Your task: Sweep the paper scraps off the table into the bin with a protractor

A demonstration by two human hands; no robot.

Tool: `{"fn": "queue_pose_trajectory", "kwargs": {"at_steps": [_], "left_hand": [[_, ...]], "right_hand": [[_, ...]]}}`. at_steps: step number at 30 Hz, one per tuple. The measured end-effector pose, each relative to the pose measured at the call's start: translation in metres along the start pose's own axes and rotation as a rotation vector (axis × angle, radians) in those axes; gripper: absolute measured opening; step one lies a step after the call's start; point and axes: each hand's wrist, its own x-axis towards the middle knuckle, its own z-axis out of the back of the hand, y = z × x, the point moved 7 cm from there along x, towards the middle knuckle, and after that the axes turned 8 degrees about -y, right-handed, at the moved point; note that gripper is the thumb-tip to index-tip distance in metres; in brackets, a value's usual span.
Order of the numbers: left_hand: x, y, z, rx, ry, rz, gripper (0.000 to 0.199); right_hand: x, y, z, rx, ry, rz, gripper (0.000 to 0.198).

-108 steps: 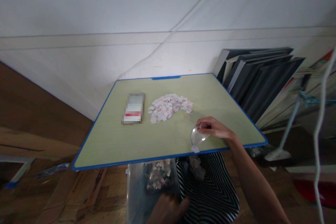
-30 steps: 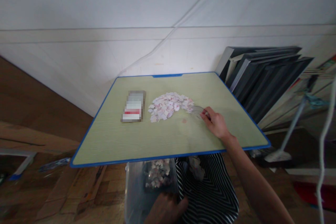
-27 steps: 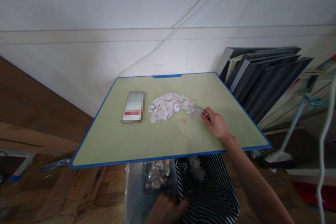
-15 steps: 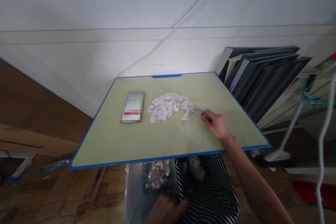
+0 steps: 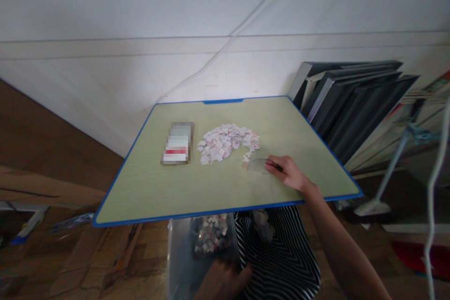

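My right hand (image 5: 286,172) is closed on a thin, see-through, curved piece (image 5: 258,165) over the right part of the green table (image 5: 168,197). A small pinkish scrap (image 5: 243,166) lies at the piece's left tip. Just beyond it spreads a heap of small white and pinkish paper scraps (image 5: 225,141), with a few loose ones at its right end. Low in the picture, my left hand (image 5: 223,281) is below the table edge, dark and blurred, its fingers hard to make out. It is by a clear plastic bin (image 5: 179,253), in which more scraps (image 5: 211,234) sit in a smaller container.
A flat rectangular thing with a blurred-out face (image 5: 177,143) lies left of the heap. Striped cloth (image 5: 281,262) covers my lap. Dark panels (image 5: 358,103) lean on the wall at right, near a broom (image 5: 372,207). Cardboard (image 5: 94,258) lies on the floor at left.
My right hand has come slightly nearer to me, bringing the see-through piece down and left, away from the heap to the small pinkish scrap. My left hand stays in place.
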Motion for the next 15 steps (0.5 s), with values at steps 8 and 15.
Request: {"fn": "queue_pose_trajectory", "kwargs": {"at_steps": [8,15], "left_hand": [[-0.0021,0.0,-0.0077,0.022,-0.02,-0.004,0.04],[-0.002,0.0007,-0.0089,-0.004,-0.003,0.004,0.037]], "right_hand": [[0.001,-0.0041,0.0019,0.05,-0.042,-0.046,0.026],[0.0015,-0.0056,0.003,0.08,-0.059,-0.057,0.026]]}}
